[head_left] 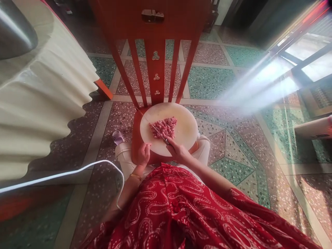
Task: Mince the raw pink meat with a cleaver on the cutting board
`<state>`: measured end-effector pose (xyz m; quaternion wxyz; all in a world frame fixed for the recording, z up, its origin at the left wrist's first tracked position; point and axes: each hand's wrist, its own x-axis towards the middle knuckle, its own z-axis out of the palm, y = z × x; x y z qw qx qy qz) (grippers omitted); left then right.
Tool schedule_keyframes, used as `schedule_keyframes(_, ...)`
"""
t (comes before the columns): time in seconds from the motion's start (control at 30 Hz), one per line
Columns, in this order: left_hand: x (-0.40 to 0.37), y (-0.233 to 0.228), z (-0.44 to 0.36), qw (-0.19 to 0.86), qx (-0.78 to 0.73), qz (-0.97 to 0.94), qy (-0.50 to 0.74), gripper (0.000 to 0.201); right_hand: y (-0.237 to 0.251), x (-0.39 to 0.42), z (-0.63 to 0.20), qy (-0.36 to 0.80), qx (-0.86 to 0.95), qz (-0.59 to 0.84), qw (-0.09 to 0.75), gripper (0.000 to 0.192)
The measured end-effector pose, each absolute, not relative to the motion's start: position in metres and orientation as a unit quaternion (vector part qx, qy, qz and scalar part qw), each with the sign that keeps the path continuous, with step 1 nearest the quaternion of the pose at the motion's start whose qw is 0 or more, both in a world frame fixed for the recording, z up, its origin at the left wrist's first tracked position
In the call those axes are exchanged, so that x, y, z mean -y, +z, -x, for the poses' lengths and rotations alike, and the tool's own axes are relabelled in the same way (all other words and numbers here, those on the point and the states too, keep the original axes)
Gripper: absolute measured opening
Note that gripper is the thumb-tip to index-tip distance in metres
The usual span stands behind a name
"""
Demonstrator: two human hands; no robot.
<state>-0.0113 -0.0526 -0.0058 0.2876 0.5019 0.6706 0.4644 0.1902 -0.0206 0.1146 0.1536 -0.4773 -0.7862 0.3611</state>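
Your right hand [175, 150] grips the knife [157, 131], blade along the minced meat [167, 126] on the cutting board [186, 126]. Your left hand [143, 153] curls near the rim; whether it holds something, I cannot tell. Keep it clear of the blade.

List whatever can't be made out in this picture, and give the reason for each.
All in the head view:
- Handle of the long, thin metal knife: mostly hidden by the right hand.
- Whether the curled left hand holds anything: fingertips too small.
- Seat of the red-brown wooden chair: largely covered by the round cream board.
- Grey metal vessel: cut off by the top-left edges.
- White cable: cut off by the left edge.
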Motion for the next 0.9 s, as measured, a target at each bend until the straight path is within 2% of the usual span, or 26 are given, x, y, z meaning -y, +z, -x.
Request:
schedule_keyframes(0.07, 0.056, -0.002, 0.013, 0.28, -0.687, -0.487, 0.461, 0.032, 0.115, 0.029, -0.188, 0.336, 0.81, 0.466, 0.114, 0.05)
schedule_keyframes(0.17, 0.064, 0.002, 0.018, 0.25, -0.725, -0.463, 0.444, 0.035, 0.098, 0.044, -0.182, 0.303, 0.832, 0.466, 0.01, 0.05)
schedule_keyframes(0.3, 0.06, 0.008, 0.023, 0.248, -0.749, -0.493, 0.367, 0.036, 0.075, 0.055, -0.168, 0.264, 0.831, 0.479, -0.102, 0.052)
schedule_keyframes(0.5, 0.018, 0.007, 0.017, 0.298, -0.758, -0.497, 0.301, 0.035, 0.062, 0.043, -0.158, 0.248, 0.807, 0.517, -0.139, 0.053)
schedule_keyframes(0.6, -0.007, 0.016, 0.007, 0.306, -0.754, -0.498, 0.301, 0.033, 0.058, 0.036, -0.163, 0.262, 0.795, 0.539, -0.098, 0.054)
schedule_keyframes(0.7, -0.029, 0.038, -0.008, 0.294, -0.714, -0.549, 0.319, 0.033, 0.061, 0.03, -0.175, 0.332, 0.755, 0.564, 0.039, 0.054)
schedule_keyframes(0.8, -0.042, 0.057, -0.026, 0.311, -0.657, -0.596, 0.34, 0.036, 0.07, 0.021, -0.196, 0.472, 0.633, 0.579, 0.202, 0.052)
schedule_keyframes(0.9, -0.036, 0.055, -0.037, 0.366, -0.614, -0.61, 0.342, 0.036, 0.076, 0.011, -0.219, 0.627, 0.473, 0.561, 0.26, 0.052)
